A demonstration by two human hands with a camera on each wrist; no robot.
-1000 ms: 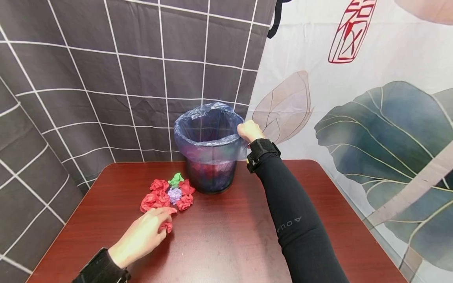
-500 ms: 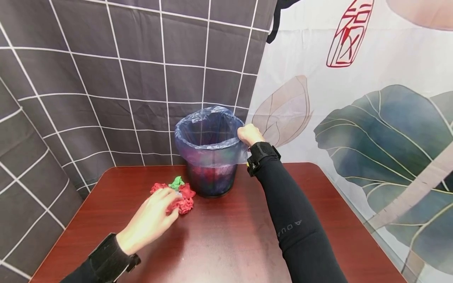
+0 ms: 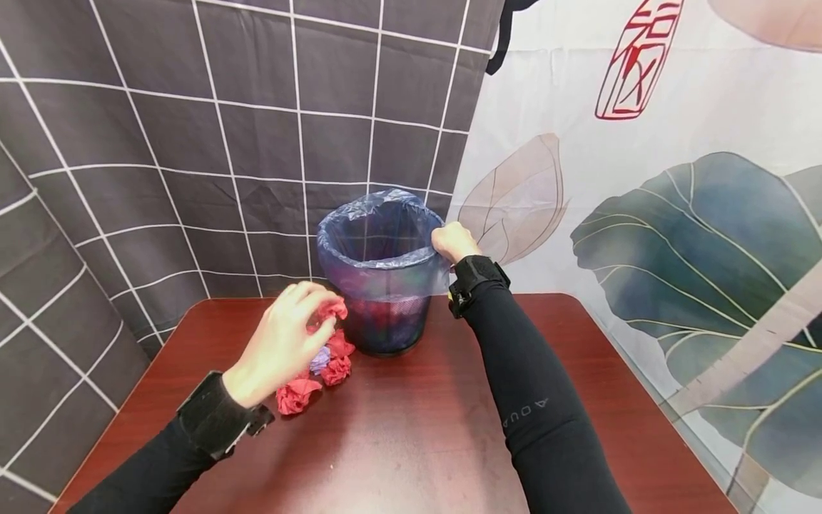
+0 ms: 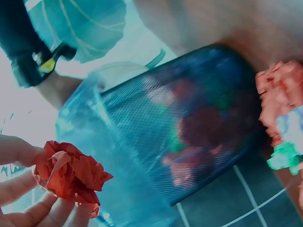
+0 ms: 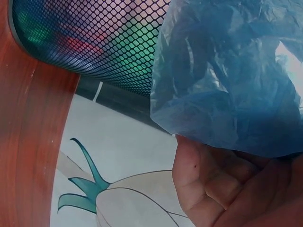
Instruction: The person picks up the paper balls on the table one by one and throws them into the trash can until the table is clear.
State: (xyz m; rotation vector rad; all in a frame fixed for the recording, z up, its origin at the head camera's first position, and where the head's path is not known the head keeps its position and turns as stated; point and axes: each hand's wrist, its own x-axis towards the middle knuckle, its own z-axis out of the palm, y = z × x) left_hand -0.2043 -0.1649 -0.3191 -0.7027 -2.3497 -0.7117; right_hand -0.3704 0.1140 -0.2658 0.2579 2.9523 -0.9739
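My left hand is raised over the table, left of the bin, pinching a crumpled red paper ball between thumb and fingers. A black mesh wastebasket stands upright at the table's back, lined with a translucent blue plastic bag folded over its rim. On the rim's right side, my right hand grips the bin through or beside the bag, fingers curled. Colourful crumpled paper shows through the mesh. Beneath my left hand lie red paper balls and a purple one; a green one appears in the left wrist view.
The reddish-brown wooden table has rounded back corners. Behind it hang a dark grey grid-patterned cloth and a white cloth with large leaf prints. The bin stands close to these cloths.
My left hand has reached into the pile and lifted a red ball up toward the bin. A red ball it held earlier now lies nearer the front. My right hand stays at the rim.
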